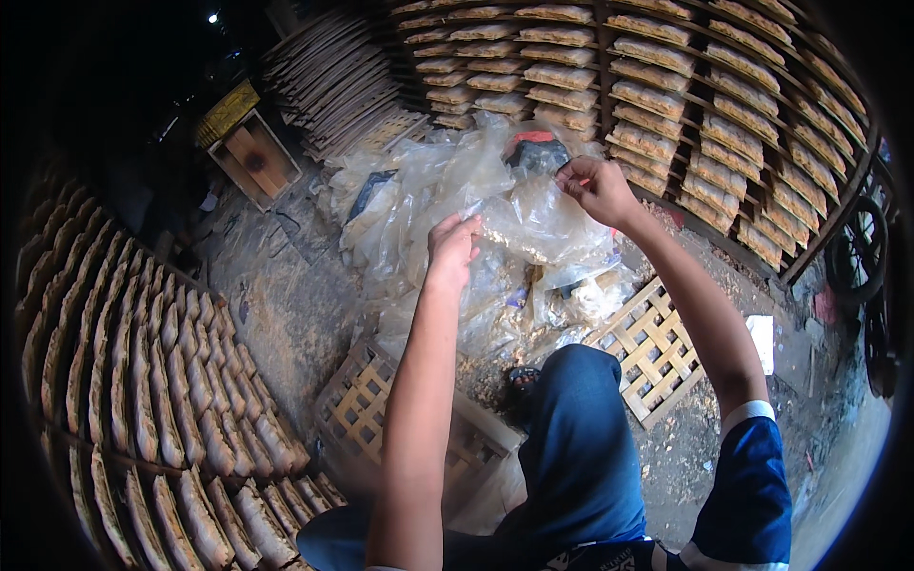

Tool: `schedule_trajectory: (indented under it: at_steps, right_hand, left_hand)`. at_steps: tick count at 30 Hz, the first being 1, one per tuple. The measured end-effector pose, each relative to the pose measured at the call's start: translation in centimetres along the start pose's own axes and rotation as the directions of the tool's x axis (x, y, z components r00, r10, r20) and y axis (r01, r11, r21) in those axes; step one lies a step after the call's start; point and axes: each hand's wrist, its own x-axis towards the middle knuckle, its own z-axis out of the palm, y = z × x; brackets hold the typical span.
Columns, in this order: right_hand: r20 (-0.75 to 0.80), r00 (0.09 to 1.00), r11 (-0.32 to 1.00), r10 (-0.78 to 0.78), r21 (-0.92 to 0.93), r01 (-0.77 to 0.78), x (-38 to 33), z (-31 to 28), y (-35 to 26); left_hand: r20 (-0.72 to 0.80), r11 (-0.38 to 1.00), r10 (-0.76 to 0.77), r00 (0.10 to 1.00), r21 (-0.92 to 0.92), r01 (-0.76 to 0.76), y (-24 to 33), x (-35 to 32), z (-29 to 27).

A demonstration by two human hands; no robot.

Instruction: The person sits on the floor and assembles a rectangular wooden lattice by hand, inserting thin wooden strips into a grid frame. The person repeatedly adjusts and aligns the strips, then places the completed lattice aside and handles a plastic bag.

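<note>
Between my hands stretches a thin, clear plastic sheet (533,221), with pale crumbs clinging along its lower edge. My left hand (454,249) is closed on the sheet's left side, thumb and fingers together. At the other side, my right hand (600,190) pinches the plastic at its upper right. Beneath and behind lies a heap of crumpled clear plastic (419,195), mixed with a few dark pieces and a red-and-black piece (538,150) near the top. Where the held sheet ends and the heap begins is hard to make out.
Racks of flat, wrapped pale slabs (652,95) rise at the far right; more slabs (171,381) line the left. Woven slatted trays (657,347) lie near my knee. A wooden box (257,157) and stacked slatted trays (333,81) stand behind. Crumbs litter the floor.
</note>
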Motion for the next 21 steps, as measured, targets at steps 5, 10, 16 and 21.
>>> schedule_trajectory:
  at_steps: [5, 10, 16, 21]
  right_hand:
    - [0.079, 0.965, 0.967, 0.25, 0.02, -0.253, -1.2, 0.7, 1.9]
    - [0.525, 0.746, 0.713, 0.41, 0.326, -0.621, -1.5, 4.5, -1.3]
    - [0.463, 0.831, 0.484, 0.309, 0.675, -0.556, -0.5, 9.4, -2.6]
    - [0.208, 0.927, 0.618, 0.31, 0.697, -0.364, 2.4, 8.6, -4.0]
  left_hand:
    - [0.019, 0.967, 0.247, 0.969, -0.069, -0.245, 2.0, -1.4, 0.8]
    - [0.184, 0.934, 0.356, 0.916, -0.074, -0.348, 4.5, -2.8, -0.5]
    - [0.245, 0.93, 0.346, 0.906, 0.042, -0.366, 5.2, -4.7, -2.5]
    - [0.235, 0.896, 0.383, 0.893, 0.138, -0.421, 4.8, -4.8, -7.1]
